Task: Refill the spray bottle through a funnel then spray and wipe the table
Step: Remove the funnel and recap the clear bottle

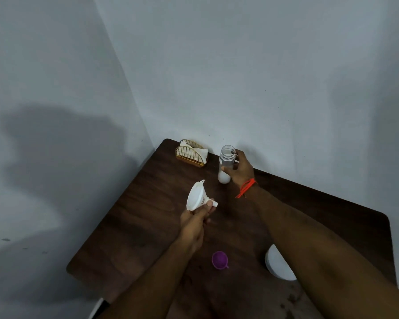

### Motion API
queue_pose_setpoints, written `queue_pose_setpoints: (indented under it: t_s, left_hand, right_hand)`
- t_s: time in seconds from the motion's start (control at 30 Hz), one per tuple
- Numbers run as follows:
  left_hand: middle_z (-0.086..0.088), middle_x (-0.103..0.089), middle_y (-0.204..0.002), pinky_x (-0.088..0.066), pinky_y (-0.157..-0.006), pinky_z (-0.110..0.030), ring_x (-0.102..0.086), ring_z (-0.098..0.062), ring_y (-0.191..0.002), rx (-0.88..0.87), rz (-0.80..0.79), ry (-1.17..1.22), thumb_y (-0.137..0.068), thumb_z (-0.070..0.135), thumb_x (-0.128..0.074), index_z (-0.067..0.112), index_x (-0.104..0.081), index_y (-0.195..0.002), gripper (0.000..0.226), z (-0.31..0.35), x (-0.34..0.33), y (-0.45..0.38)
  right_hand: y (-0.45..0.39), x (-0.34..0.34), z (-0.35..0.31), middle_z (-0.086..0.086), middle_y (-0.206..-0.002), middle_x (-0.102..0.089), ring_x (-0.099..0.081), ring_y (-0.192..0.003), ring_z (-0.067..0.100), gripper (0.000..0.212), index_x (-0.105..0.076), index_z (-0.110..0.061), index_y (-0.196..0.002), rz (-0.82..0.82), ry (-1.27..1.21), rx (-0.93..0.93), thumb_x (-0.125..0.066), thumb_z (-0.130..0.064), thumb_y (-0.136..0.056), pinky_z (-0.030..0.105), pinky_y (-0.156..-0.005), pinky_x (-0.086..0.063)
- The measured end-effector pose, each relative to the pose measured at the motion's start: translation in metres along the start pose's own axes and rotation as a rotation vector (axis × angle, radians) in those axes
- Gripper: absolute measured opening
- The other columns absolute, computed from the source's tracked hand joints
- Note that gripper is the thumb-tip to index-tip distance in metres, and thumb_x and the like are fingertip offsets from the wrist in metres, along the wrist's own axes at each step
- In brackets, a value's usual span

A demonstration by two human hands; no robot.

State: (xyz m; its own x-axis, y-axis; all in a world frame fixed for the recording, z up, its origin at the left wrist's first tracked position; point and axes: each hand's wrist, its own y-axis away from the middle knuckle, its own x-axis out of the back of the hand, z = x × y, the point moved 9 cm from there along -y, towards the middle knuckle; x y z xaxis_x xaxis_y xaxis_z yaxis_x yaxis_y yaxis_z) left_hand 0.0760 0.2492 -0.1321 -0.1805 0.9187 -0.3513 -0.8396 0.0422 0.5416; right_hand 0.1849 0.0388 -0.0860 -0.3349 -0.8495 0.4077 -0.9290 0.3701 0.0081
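A clear bottle (226,161) with a white base and an open top stands upright near the far edge of the dark wooden table (136,217). My right hand (241,171) grips the bottle from its right side; a red thread is tied round that wrist. My left hand (197,221) holds a white funnel (197,195) by its neck, lifted above the table, tilted on its side with the spout pointing right. The funnel is a short way in front and left of the bottle. A purple cap-like piece (219,260) lies on the table near me.
A gold wire holder with white napkins (191,153) stands at the table's far left corner by the wall. A white round object (277,265) sits at the near right, partly hidden by my right forearm. Grey walls close in behind and to the left.
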Motion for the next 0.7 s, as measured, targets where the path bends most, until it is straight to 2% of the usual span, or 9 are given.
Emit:
queue_pose_setpoints:
  t_s: [0.27,0.37,0.43,0.5,0.57,0.6,0.63,0.7]
  left_hand:
    - [-0.016,-0.074,-0.100,-0.048,-0.056,-0.024,-0.072,-0.019,-0.091,0.020,-0.032,-0.057,-0.077,0.013,-0.079,0.001,-0.060,-0.121,0.049,-0.004,-0.010,-0.012]
    - [-0.015,-0.074,-0.103,-0.047,-0.059,-0.026,-0.072,-0.018,-0.092,0.023,-0.068,-0.075,-0.077,0.014,-0.079,0.006,-0.059,-0.122,0.050,-0.009,-0.018,-0.007]
    - [-0.014,-0.074,-0.104,-0.046,-0.059,-0.026,-0.072,-0.018,-0.091,0.026,-0.089,-0.090,-0.078,0.013,-0.079,0.009,-0.060,-0.121,0.047,-0.011,-0.024,-0.003]
    - [-0.013,-0.074,-0.103,-0.045,-0.059,-0.026,-0.071,-0.017,-0.089,0.034,-0.090,-0.109,-0.079,0.011,-0.078,0.012,-0.061,-0.117,0.042,-0.012,-0.029,0.002]
    - [-0.009,-0.075,-0.099,-0.045,-0.058,-0.024,-0.071,-0.015,-0.086,0.039,-0.083,-0.144,-0.079,0.012,-0.078,0.013,-0.061,-0.113,0.037,-0.013,-0.034,0.005]
    - [-0.007,-0.075,-0.099,-0.046,-0.057,-0.024,-0.072,-0.014,-0.085,0.044,-0.080,-0.167,-0.079,0.013,-0.078,0.013,-0.061,-0.111,0.036,-0.014,-0.036,0.007]
    - [-0.006,-0.075,-0.099,-0.046,-0.057,-0.024,-0.072,-0.013,-0.085,0.054,-0.074,-0.192,-0.079,0.015,-0.079,0.013,-0.062,-0.108,0.034,-0.016,-0.038,0.008]
    - [-0.008,-0.074,-0.102,-0.047,-0.056,-0.026,-0.073,-0.016,-0.086,0.073,-0.066,-0.253,-0.078,0.017,-0.080,0.012,-0.062,-0.102,0.030,-0.021,-0.042,0.009]
  right_hand:
    - [-0.010,-0.001,0.009,0.011,-0.126,-0.062,-0.062,-0.108,0.026,0.074,-0.047,-0.012,-0.140,-0.047,0.001,0.002,-0.078,-0.002,-0.073,0.030,-0.089,-0.048]
    - [-0.010,0.002,0.015,0.013,-0.135,-0.055,-0.057,-0.120,0.029,0.085,-0.039,-0.013,-0.147,-0.108,-0.012,-0.014,-0.079,0.001,-0.073,0.037,-0.098,-0.049]
    - [-0.006,0.010,0.019,0.014,-0.140,-0.050,-0.052,-0.125,0.027,0.087,-0.036,-0.015,-0.148,-0.086,0.000,-0.045,-0.080,-0.002,-0.074,0.041,-0.103,-0.047]
    - [0.006,0.030,0.011,0.009,-0.129,-0.052,-0.053,-0.112,0.023,0.074,-0.044,-0.019,-0.143,0.042,-0.004,0.008,-0.075,-0.004,-0.077,0.043,-0.099,-0.049]
    - [0.024,0.054,-0.010,0.000,-0.112,-0.050,-0.052,-0.094,0.016,0.055,-0.053,-0.023,-0.130,0.156,-0.004,0.181,-0.067,-0.007,-0.080,0.046,-0.086,-0.052]
    - [0.034,0.060,-0.020,-0.002,-0.106,-0.049,-0.052,-0.089,0.014,0.048,-0.056,-0.024,-0.125,0.128,0.017,0.284,-0.065,-0.011,-0.081,0.043,-0.080,-0.052]
    - [0.044,0.061,-0.031,-0.003,-0.102,-0.050,-0.053,-0.087,0.014,0.042,-0.058,-0.025,-0.123,0.031,0.042,0.375,-0.066,-0.017,-0.083,0.038,-0.078,-0.051]
    - [0.066,0.049,-0.044,-0.001,-0.099,-0.057,-0.057,-0.087,0.014,0.036,-0.061,-0.027,-0.124,-0.266,0.174,0.501,-0.066,-0.033,-0.089,0.029,-0.079,-0.048]
